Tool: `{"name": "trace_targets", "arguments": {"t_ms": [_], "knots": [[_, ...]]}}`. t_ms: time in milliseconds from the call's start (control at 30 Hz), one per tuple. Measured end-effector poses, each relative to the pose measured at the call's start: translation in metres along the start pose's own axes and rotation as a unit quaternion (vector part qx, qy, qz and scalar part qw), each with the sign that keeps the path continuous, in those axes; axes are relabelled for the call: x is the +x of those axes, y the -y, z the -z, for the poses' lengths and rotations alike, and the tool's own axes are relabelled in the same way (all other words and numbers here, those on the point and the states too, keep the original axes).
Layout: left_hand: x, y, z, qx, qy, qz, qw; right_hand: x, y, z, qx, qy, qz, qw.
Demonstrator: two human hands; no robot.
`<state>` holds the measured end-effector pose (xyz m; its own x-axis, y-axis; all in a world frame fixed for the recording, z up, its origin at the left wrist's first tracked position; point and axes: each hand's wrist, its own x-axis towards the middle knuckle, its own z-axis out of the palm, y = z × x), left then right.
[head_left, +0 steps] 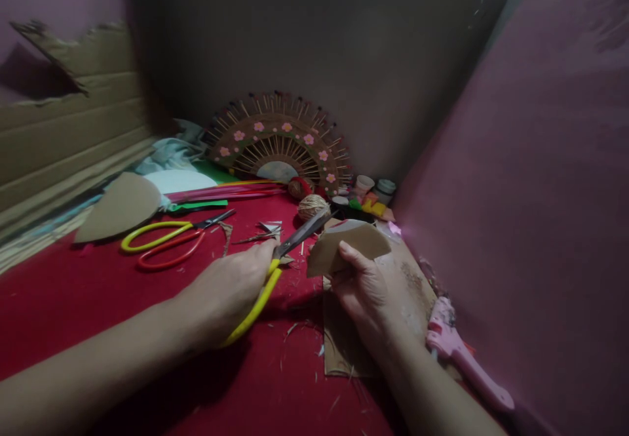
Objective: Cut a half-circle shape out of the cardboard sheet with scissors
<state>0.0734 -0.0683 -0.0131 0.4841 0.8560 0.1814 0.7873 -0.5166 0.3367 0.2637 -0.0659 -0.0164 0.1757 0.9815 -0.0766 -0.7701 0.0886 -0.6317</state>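
My left hand (240,285) is closed on a pair of scissors (265,298) with yellow handles, its dark blades pointing away to the upper right. In my right hand (366,292) I grip a piece of brown cardboard (351,249) with a curved edge, thumb on top. The blade tips lie close to the cardboard's upper left edge; whether they touch it I cannot tell. Behind the blades sits a ball of twine (313,207). Under my right hand lies another cardboard sheet (339,351).
Red-and-yellow-handled scissors (167,242) and a cardboard cutout (120,206) lie left on the red cloth (162,331). A flower-painted fan (280,138) of sticks leans at the back. A pink glue gun (464,351) rests at right, near small paint pots (384,190).
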Motion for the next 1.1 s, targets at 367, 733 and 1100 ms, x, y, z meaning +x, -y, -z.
{"name": "trace_targets", "arguments": {"t_ms": [367, 733, 1100], "knots": [[0.001, -0.003, -0.012, -0.001, 0.033, 0.007, 0.999, -0.003, -0.003, 0.003, -0.022, 0.017, -0.027, 0.999], [0.000, -0.002, -0.006, 0.028, 0.076, -0.007, 0.997, -0.003, -0.004, 0.003, -0.010, 0.005, -0.046, 0.999], [-0.001, -0.003, -0.003, 0.045, 0.072, -0.018, 0.996, 0.000, -0.005, 0.005, -0.031, -0.001, -0.041, 0.999]]}}
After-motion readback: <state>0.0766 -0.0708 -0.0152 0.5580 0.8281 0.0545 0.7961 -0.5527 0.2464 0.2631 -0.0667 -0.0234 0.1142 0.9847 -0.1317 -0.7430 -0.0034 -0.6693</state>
